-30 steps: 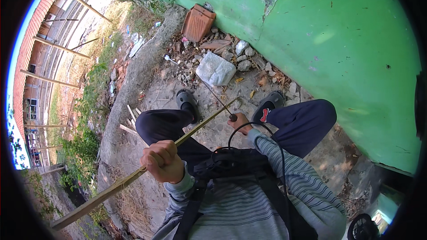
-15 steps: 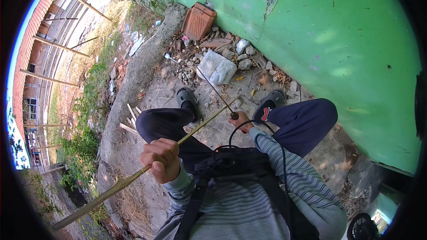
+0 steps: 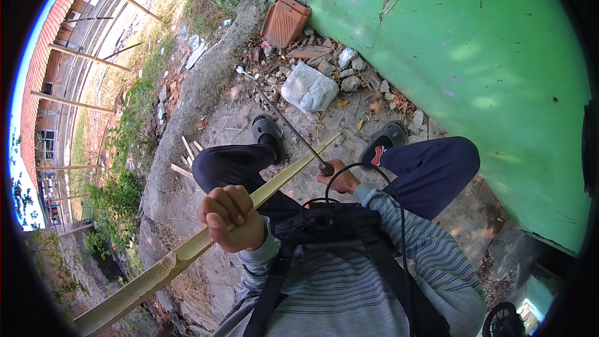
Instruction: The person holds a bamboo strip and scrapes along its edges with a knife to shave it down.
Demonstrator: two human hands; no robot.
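Note:
My left hand (image 3: 232, 218) is closed around a long split bamboo strip (image 3: 190, 246). The strip slants from the lower left up between my knees, its pale, hollowed inner face showing. In my right hand (image 3: 340, 179) I grip the dark handle of a long, thin knife (image 3: 293, 130); its blade appears nearly edge-on and points up and left. The strip's far end lies close to the handle, and blade and strip seem to cross there in view; whether they touch I cannot tell.
My feet in grey clogs (image 3: 267, 132) stand on rough concrete. Ahead are a white block (image 3: 309, 88), rubble and an orange roof tile (image 3: 286, 21). A green wall (image 3: 474, 56) rises right, a low concrete curb (image 3: 187, 103) runs left. A black cable (image 3: 401, 231) hangs by my right arm.
The bamboo strip has rolled in my left hand, so its broad hollow face shows instead of its narrow edge. The knife's tip has swung left, and my right hand has lowered slightly.

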